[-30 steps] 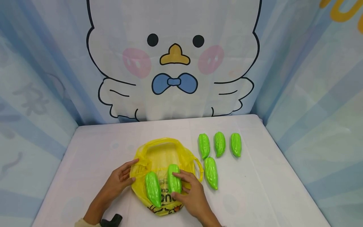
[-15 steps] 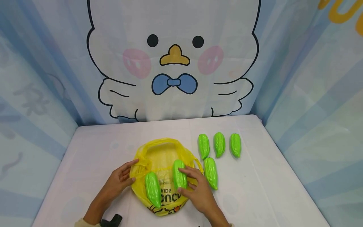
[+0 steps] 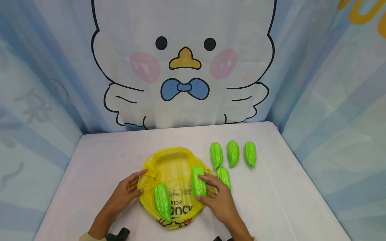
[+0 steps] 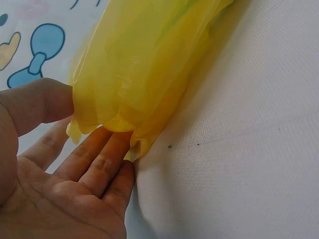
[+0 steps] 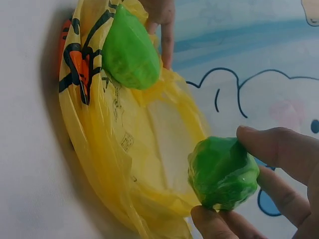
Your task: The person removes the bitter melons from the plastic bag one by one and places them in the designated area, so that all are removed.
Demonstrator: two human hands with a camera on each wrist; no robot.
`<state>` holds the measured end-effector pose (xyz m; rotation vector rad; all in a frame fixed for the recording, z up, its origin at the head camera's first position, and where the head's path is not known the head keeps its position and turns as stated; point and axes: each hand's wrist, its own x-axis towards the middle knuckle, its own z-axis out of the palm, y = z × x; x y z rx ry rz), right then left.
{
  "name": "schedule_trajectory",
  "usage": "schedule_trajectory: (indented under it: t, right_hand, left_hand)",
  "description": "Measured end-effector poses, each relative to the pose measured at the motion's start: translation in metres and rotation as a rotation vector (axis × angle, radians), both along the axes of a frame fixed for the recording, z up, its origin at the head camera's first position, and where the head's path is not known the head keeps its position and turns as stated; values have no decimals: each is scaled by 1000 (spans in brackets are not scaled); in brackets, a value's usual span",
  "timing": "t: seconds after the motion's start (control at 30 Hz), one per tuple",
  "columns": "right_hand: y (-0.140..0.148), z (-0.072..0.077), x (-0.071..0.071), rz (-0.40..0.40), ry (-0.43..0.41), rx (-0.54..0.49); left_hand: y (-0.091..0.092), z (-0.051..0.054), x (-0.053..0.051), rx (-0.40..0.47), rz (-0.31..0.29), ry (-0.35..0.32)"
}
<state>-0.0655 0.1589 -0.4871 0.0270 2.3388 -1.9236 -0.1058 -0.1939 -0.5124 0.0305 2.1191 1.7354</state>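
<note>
A bright green, ridged toy bitter melon [image 3: 198,182] hangs over the right side of the yellow plastic bag [image 3: 178,167]. My right hand [image 3: 222,201] pinches it between thumb and fingers; its end [image 5: 222,172] faces the right wrist camera. Another bitter melon [image 3: 163,202] lies on the printed part of the bag, left of centre. My left hand [image 3: 126,190] touches the bag's left edge. In the left wrist view its fingers [image 4: 92,169] reach out relaxed under the bag's rim, the thumb apart from them.
Three bitter melons stand in a row at the back right, the middle bitter melon [image 3: 233,154] among them. One more bitter melon [image 3: 223,177] lies in front, partly behind my right hand. The white table [image 3: 289,201] ends at a curtain [image 3: 185,110] with a cartoon bird.
My right hand has moved right and slightly back with its bitter melon, across the bag, and now partly covers the front bitter melon on the table. My left hand has kept its place.
</note>
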Motion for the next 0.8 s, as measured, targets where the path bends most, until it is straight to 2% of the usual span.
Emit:
schedule_trajectory:
  t: [0.8]
  right_hand:
    - [32, 2, -4, -96, 9, 42]
  left_hand:
    - [0, -1, -1, -4, 13, -21]
